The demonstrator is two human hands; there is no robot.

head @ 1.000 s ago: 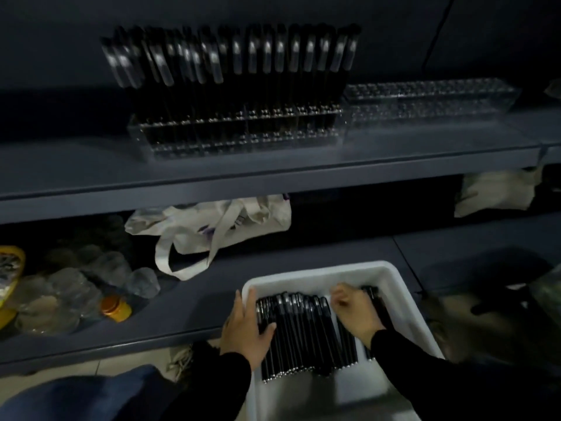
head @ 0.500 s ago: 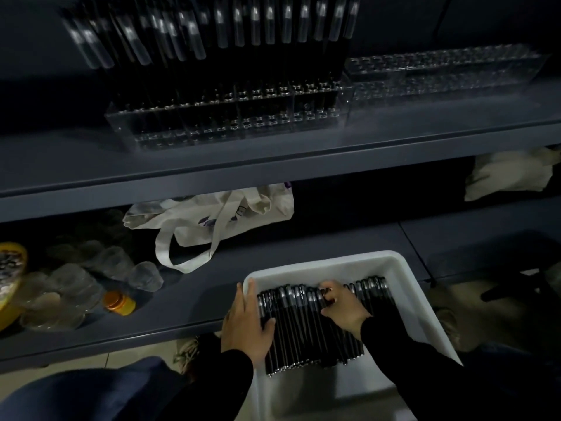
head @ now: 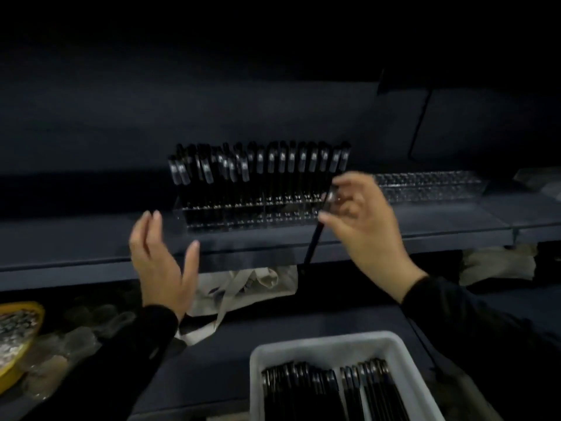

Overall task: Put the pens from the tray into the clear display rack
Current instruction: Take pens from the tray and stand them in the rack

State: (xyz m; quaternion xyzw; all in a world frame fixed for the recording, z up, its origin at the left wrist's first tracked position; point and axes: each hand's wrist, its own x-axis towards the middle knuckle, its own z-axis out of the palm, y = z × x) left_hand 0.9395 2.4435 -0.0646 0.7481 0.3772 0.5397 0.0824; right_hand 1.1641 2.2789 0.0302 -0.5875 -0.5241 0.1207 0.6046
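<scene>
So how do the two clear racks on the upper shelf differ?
The left rack is packed with upright black pens; the right rack looks empty. The left rack sits nearer the shelf's front edge, the right one further back. The right hand holds a pen in front of the left rack's end. Both are clear plastic, side by side on one shelf.

Long black sleeves down to both wrists

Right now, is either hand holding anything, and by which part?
The right hand pinches one black pen near its upper, clip end; the pen's barrel hangs below. The left hand is open, holding nothing.
</scene>
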